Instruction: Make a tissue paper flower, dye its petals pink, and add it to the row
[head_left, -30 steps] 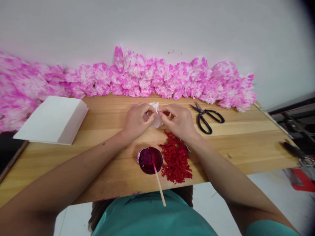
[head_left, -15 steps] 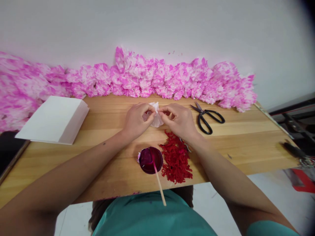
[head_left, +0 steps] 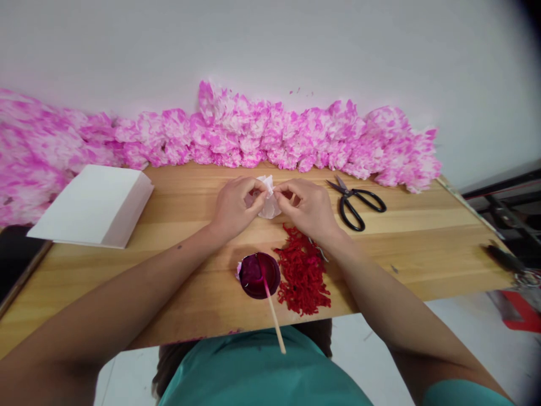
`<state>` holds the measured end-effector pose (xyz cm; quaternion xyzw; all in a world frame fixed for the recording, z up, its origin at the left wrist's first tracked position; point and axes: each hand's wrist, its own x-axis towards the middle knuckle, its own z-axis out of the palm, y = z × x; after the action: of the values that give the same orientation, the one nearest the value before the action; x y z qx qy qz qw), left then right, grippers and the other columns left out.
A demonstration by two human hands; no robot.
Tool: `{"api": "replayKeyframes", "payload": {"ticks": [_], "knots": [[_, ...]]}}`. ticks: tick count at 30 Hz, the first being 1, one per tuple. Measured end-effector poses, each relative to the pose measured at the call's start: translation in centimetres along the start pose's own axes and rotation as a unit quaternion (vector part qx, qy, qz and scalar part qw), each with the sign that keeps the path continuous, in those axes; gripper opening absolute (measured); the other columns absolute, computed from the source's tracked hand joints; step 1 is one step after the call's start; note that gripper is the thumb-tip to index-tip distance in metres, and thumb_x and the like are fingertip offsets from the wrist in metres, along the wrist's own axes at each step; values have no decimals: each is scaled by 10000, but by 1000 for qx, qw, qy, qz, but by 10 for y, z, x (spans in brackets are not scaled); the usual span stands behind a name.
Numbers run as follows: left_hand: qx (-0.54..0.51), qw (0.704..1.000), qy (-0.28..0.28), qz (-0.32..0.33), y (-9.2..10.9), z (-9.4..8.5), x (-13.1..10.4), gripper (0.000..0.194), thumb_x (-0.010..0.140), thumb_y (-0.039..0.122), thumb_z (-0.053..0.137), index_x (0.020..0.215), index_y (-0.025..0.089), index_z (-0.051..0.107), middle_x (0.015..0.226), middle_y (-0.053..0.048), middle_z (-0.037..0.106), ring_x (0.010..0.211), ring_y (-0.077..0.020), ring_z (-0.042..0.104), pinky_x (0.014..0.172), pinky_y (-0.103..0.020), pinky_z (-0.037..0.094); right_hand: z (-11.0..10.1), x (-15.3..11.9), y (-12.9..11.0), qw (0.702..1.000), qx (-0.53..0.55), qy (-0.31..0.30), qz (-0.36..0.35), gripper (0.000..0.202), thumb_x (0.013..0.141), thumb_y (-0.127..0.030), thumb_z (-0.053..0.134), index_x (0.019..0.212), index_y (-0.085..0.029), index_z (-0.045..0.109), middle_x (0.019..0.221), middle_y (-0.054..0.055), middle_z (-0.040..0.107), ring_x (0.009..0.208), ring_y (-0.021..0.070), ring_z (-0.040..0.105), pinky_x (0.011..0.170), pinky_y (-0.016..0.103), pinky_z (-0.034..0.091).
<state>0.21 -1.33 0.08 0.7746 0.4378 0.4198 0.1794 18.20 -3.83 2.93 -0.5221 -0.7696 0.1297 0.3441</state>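
Note:
Between my two hands is a small piece of thin white tissue paper (head_left: 269,210), gathered and crumpled, standing over the table. My left hand (head_left: 240,204) pinches it from the left with thumb and forefinger. From the right, my right hand (head_left: 307,206) pinches the same tissue at nearly the same height. Fingertips hide the middle of the paper. Nearer to me sits a round dish of dark magenta dye (head_left: 252,276) with a wooden stick (head_left: 275,324) leaning out over the table edge. Red yarn pieces (head_left: 303,276) lie in a heap below my right wrist.
Black-handled scissors (head_left: 355,203) lie right of my right hand. A thick stack of white paper (head_left: 91,206) is on the left of the wooden table (head_left: 422,242). Pink and white paper flowers (head_left: 262,132) line the wall at the back.
My right fingertips have shifted very slightly to the right, apart from the left ones. Nothing else has visibly moved.

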Motion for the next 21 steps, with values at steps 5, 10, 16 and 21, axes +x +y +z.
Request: {"api": "replayKeyframes", "payload": {"ticks": [5, 10, 16, 21], "knots": [[7, 1000, -11, 13, 0, 0, 1, 55, 850, 218, 620, 811, 213, 660, 771, -6, 691, 740, -161, 598, 730, -309, 453, 1, 0, 1, 1000, 11, 3, 5, 136, 869, -202, 584, 852, -205, 720, 801, 20, 721, 660, 141, 588, 602, 269, 424], [13, 1000, -15, 12, 0, 0, 1, 55, 839, 193, 616, 831, 215, 666, 789, -8, 696, 762, -167, 604, 737, -317, 448, 3, 0, -1, 1000, 6, -2, -3, 127, 871, -198, 595, 832, -201, 716, 763, 20, 704, 660, 143, 583, 601, 267, 418], [13, 1000, -11, 9, -1, 0, 1, 59, 816, 166, 615, 801, 212, 649, 782, -3, 693, 745, -161, 599, 732, -313, 448, 2, 0, -1, 1000, 5, 0, -4, 130, 866, -185, 591, 828, -201, 714, 769, 19, 704, 668, 148, 587, 610, 270, 419], [1, 1000, -9, -6, 0, -1, 1, 72, 808, 146, 601, 787, 203, 638, 768, -3, 687, 736, -155, 596, 713, -296, 451, 1, 0, 0, 1000, 5, -1, 9, 138, 875, -197, 590, 852, -200, 726, 791, 24, 717, 676, 150, 589, 613, 274, 414]]}}
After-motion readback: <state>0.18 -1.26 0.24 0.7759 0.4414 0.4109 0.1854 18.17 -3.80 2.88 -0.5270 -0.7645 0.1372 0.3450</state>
